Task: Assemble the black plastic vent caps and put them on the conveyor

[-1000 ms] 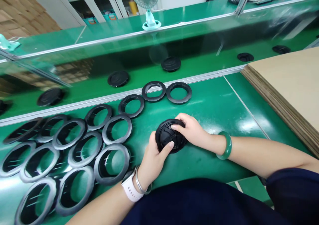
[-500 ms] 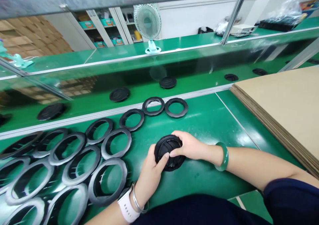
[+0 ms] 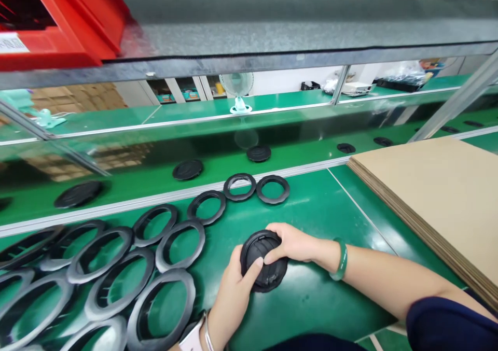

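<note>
A round black plastic vent (image 3: 261, 280), with slats inside its ring, is held just over the green table. My left hand (image 3: 238, 283) grips its left side, thumb lying across the slats. My right hand (image 3: 288, 246) is closed around the upper right rim, and its thumb presses near the middle, almost touching the other thumb. The fingers beneath the vent are hidden. To the left lie several loose black rings (image 3: 180, 245), the closest one (image 3: 161, 309) just left of my left wrist.
Beyond a metal rail, a green conveyor belt (image 3: 221, 170) carries several black round pieces (image 3: 188, 170). Stacked cardboard sheets (image 3: 428, 180) lie at right. A metal shelf (image 3: 272, 29) with a red bin (image 3: 81, 24) spans overhead. A small fan (image 3: 238, 86) stands behind.
The view has tilted up, bringing the shelf and red bin into sight. The vent's slats have turned at a different angle between my hands, which keep their hold.
</note>
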Demonstrator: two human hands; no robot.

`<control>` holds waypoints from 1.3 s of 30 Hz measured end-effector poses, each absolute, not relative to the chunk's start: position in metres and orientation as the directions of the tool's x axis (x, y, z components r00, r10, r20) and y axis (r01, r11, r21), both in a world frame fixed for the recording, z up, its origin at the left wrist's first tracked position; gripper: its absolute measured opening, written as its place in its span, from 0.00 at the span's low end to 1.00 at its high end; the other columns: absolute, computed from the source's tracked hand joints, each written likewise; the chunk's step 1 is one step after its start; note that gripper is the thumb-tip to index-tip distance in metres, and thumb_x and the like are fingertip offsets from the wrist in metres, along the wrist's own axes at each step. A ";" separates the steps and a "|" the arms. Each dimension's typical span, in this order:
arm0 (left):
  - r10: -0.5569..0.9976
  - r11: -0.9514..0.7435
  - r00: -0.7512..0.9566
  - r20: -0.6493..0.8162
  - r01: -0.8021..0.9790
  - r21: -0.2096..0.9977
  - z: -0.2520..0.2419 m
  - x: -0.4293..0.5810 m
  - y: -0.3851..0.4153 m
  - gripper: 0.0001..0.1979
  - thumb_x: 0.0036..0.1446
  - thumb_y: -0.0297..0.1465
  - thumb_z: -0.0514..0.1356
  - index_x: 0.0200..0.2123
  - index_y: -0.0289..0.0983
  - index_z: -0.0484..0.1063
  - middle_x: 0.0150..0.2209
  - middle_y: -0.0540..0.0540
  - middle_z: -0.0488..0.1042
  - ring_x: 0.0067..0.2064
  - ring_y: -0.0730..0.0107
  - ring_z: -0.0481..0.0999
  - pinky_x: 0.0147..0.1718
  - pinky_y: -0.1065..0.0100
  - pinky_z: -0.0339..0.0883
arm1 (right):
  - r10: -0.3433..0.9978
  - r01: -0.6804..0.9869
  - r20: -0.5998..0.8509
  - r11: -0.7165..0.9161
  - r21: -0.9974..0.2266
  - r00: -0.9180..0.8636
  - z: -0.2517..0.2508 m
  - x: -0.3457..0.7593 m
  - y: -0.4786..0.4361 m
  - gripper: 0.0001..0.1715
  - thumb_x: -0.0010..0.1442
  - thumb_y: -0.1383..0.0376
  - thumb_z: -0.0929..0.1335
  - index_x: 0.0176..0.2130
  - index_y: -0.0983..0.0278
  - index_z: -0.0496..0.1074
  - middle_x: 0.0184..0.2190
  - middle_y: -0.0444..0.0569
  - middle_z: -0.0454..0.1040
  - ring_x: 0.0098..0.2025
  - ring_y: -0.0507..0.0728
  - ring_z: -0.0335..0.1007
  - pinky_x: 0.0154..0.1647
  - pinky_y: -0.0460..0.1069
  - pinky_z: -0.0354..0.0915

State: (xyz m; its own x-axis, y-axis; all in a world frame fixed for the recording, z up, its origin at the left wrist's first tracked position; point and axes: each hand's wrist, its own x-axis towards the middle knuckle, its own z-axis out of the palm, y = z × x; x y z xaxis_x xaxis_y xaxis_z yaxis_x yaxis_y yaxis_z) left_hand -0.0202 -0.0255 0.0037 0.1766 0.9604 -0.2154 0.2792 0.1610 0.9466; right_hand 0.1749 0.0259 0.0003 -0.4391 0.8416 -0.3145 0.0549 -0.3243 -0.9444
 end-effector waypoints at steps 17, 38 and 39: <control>0.926 0.290 0.240 -0.291 0.039 0.956 -0.014 -0.011 -0.027 0.30 0.57 0.57 0.57 0.48 0.38 0.61 0.29 0.44 0.79 0.26 0.67 0.79 0.24 0.70 0.69 | 0.963 0.774 0.260 0.112 -0.624 0.070 0.024 0.276 0.216 0.21 0.59 0.69 0.71 0.53 0.69 0.74 0.59 0.64 0.68 0.68 0.71 0.49 0.69 0.68 0.37; 0.888 -0.455 0.276 0.367 0.639 0.620 -0.019 -0.037 -0.015 0.26 0.58 0.26 0.52 0.60 0.43 0.67 0.67 0.41 0.62 0.72 0.47 0.50 0.66 0.35 0.46 | 0.828 0.606 0.214 0.533 -0.590 -0.519 0.050 0.250 0.086 0.19 0.63 0.60 0.73 0.53 0.46 0.76 0.56 0.39 0.73 0.60 0.58 0.67 0.63 0.49 0.63; 0.883 -0.468 0.300 0.361 0.623 0.627 -0.021 -0.039 -0.013 0.27 0.57 0.25 0.50 0.59 0.42 0.69 0.67 0.41 0.63 0.72 0.49 0.51 0.66 0.37 0.48 | 0.903 0.716 0.224 0.427 -0.553 -0.366 0.047 0.262 0.102 0.16 0.65 0.60 0.71 0.53 0.49 0.76 0.55 0.40 0.73 0.59 0.57 0.68 0.63 0.50 0.63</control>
State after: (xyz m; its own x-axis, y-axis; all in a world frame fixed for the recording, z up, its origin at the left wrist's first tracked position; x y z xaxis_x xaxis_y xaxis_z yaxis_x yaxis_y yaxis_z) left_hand -0.0386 -0.0131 -0.0212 0.2999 0.8831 0.3609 0.6228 -0.4678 0.6271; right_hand 0.2625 0.1015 0.0470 -0.3661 0.9032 0.2242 0.7156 0.4272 -0.5526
